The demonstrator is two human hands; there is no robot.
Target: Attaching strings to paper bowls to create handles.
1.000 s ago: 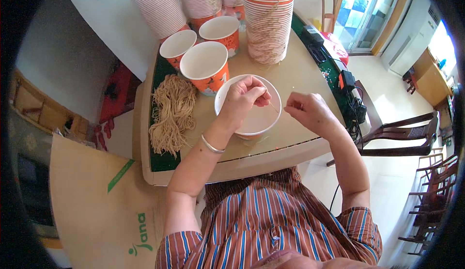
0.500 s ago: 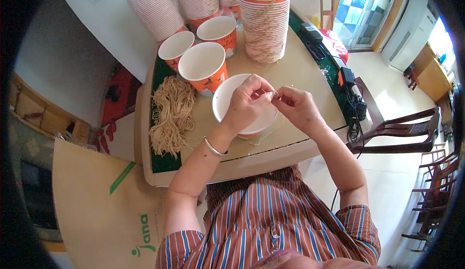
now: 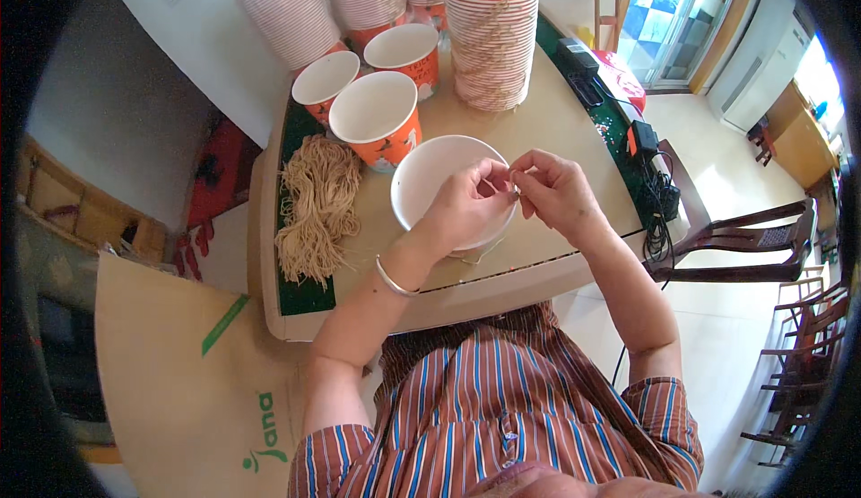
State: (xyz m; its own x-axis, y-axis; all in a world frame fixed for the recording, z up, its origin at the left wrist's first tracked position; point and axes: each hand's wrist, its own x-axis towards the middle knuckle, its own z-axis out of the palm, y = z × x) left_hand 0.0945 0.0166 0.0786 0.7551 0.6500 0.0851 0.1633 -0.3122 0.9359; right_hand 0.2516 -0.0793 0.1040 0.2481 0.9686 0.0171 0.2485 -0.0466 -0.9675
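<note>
A white-lined paper bucket (image 3: 421,175) rests on the table just in front of me, its mouth tilted up toward me. Over its right rim my left hand (image 3: 471,197) and my right hand (image 3: 556,193) meet, thumbs and fingertips pinched together. Between the fingertips is a thin beige string, mostly hidden by the fingers. A loose strand (image 3: 484,254) of the same colour lies by the bucket's near side. To the left is a thick bundle of beige strings (image 3: 318,206). Three orange paper buckets with white insides, one of them nearest (image 3: 375,108), stand beyond the bundle.
A tall stack of nested buckets (image 3: 491,45) with strings hanging on it rises at the back. More bagged stacks (image 3: 287,18) lean at the far left. Black adapters and cables (image 3: 662,197) line the table's right edge. A wooden chair (image 3: 753,242) stands right; a large cardboard sheet (image 3: 188,363) lies left.
My right hand has turned and its fingers have curled in more at the rim. My left hand has shifted slightly down and right. The bucket has barely moved.
</note>
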